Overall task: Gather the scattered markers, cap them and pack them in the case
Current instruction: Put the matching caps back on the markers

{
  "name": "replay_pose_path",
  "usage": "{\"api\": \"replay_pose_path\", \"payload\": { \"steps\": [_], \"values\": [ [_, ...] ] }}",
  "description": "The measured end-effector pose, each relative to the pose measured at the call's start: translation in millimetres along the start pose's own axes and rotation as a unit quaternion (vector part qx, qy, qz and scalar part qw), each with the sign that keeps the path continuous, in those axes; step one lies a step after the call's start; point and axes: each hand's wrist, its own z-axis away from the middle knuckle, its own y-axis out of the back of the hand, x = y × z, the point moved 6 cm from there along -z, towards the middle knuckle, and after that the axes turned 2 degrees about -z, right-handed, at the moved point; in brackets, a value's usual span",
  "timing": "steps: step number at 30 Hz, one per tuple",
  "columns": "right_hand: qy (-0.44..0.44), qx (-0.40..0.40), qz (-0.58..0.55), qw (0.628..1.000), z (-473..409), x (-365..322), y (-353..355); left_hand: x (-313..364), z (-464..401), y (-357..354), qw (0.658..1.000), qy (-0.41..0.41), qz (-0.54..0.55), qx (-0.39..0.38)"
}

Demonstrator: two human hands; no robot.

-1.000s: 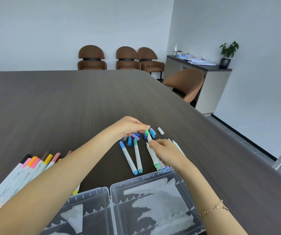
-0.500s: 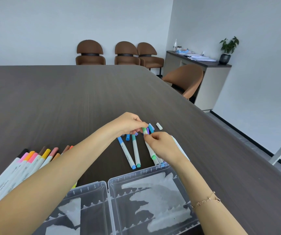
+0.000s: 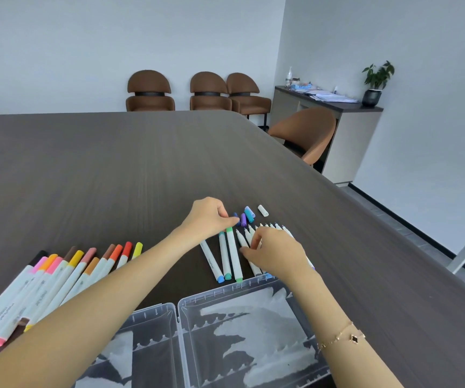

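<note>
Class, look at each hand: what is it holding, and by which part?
Left hand pinches a blue cap at its fingertips. Right hand pinches an uncapped marker mid-barrel.

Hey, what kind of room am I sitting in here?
Probably an office meeting room: a long dark table, matching brown chairs along the far wall, and a side cabinet with papers and a potted plant.

table dark wood | four brown chairs | sideboard | potted plant
</note>
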Motion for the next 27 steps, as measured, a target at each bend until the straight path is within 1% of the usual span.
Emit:
{"api": "replay_pose_path", "payload": {
  "steps": [4, 6, 8, 10, 11, 14, 16, 20, 24, 27],
  "values": [
    [0.018, 0.016, 0.08, 0.996, 1, -11, -2, 2, 3, 1, 0.999, -0.019, -0.028, 0.008],
    [0.018, 0.0, 0.086, 0.996, 1, -14, -6, -1, -1, 12, 0.998, -0.021, -0.04, 0.034],
    [0.011, -0.009, 0.073, 0.997, 1, -14, -6, -10, -10, 29, 0.995, -0.016, -0.057, 0.075],
    [-0.005, -0.001, 0.045, 0.999, 2, -12, -2, -23, -21, 43, 0.993, 0.0, -0.077, 0.094],
    [-0.013, 0.007, 0.022, 1.0, 2, -11, 0, -31, -26, 44, 0.992, 0.017, -0.097, 0.075],
    [-0.03, 0.037, -0.066, 0.997, 3, -7, 4, -51, -35, 31, 0.984, 0.069, -0.162, -0.031],
    [-0.035, 0.047, -0.112, 0.992, 4, -6, 7, -54, -36, 20, 0.983, 0.066, -0.163, -0.057],
    [-0.035, 0.032, -0.162, 0.986, 5, -5, 7, -50, -37, 5, 0.99, 0.045, -0.131, -0.035],
    [-0.051, 0.008, -0.266, 0.963, -2, 2, 5, -41, -39, 3, 0.993, 0.019, -0.111, -0.029],
    [-0.055, -0.005, -0.289, 0.956, -4, 4, 3, -29, -37, 9, 0.997, -0.018, -0.071, -0.034]
  ]
}}
